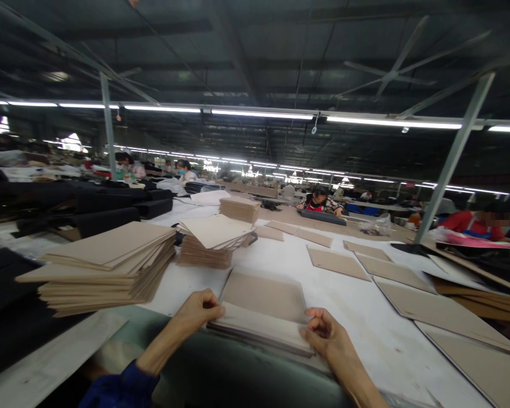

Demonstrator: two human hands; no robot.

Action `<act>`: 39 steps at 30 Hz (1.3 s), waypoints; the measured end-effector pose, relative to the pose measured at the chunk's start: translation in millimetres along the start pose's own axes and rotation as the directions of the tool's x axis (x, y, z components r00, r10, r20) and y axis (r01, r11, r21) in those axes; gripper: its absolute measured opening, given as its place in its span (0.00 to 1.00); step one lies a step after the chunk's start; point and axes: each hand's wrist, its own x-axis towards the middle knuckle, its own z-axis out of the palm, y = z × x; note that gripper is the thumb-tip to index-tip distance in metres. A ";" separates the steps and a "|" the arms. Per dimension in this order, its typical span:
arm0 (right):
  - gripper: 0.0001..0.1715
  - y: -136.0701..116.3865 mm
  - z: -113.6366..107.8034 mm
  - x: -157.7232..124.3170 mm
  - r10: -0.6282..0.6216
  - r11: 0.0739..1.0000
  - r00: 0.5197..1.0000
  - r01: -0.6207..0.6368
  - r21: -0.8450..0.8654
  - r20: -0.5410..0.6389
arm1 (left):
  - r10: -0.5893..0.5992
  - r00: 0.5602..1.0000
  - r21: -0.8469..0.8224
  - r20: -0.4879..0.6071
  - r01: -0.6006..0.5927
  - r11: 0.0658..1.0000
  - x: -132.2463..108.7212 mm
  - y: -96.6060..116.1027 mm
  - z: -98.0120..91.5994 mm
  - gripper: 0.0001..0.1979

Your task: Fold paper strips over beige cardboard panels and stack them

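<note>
A low stack of tan cardboard sheets [263, 300] lies on the white table [357, 300] right in front of me. My left hand [199, 309] has its fingers curled around the near left corner of that stack. My right hand [325, 331] grips the stack's near right corner with bent fingers. A blue sleeve covers my left forearm.
A tall fanned pile of cardboard [106, 266] stands at the left, smaller piles [212, 241] behind it. Single sheets [338, 262] lie spread across the right side. Black fabric rolls [93, 207] sit far left. Other people work at tables behind; a metal post [453, 156] rises right.
</note>
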 end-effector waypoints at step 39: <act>0.21 5.9 -0.1 5.6 -0.015 0.996 1.000 0.014 -0.087 -0.007 | -0.030 0.996 -0.282 -0.078 0.007 0.959 6.0 -12.4 2.5 0.35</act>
